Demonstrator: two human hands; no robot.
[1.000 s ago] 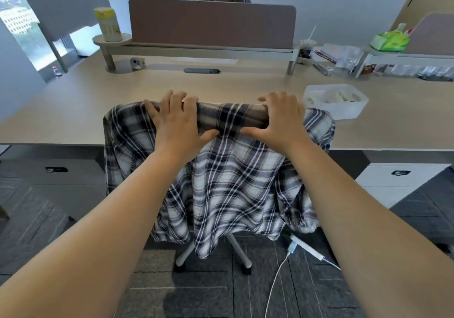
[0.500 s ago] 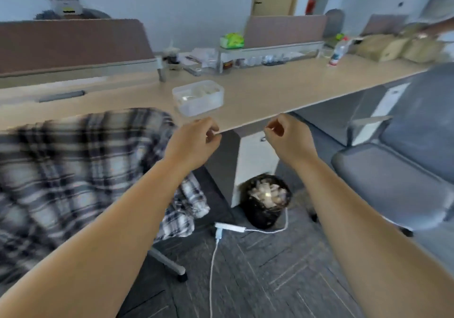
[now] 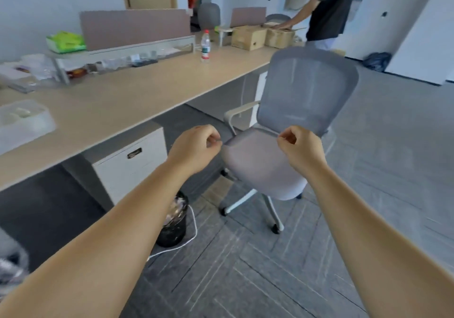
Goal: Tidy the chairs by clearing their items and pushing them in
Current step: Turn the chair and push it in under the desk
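A grey mesh-backed office chair (image 3: 290,131) on white castors stands away from the long wooden desk (image 3: 127,101), turned partly sideways, its seat bare. My left hand (image 3: 196,148) and my right hand (image 3: 301,147) are raised in front of the seat, a short way short of it, both with fingers curled in and nothing held. The plaid shirt's chair shows only as a blurred scrap (image 3: 9,268) at the left edge.
A white drawer unit (image 3: 130,160) and a black waste bin (image 3: 174,222) with a white cable (image 3: 191,234) sit under the desk. A bottle (image 3: 205,46), boxes (image 3: 248,37) and a white tray (image 3: 22,123) are on the desk. A person (image 3: 326,8) stands at the far right.
My hands left the shirt-draped chair back and curled shut. My view swung right from that chair past the bin to the bare grey chair, which is now in front of my hands.
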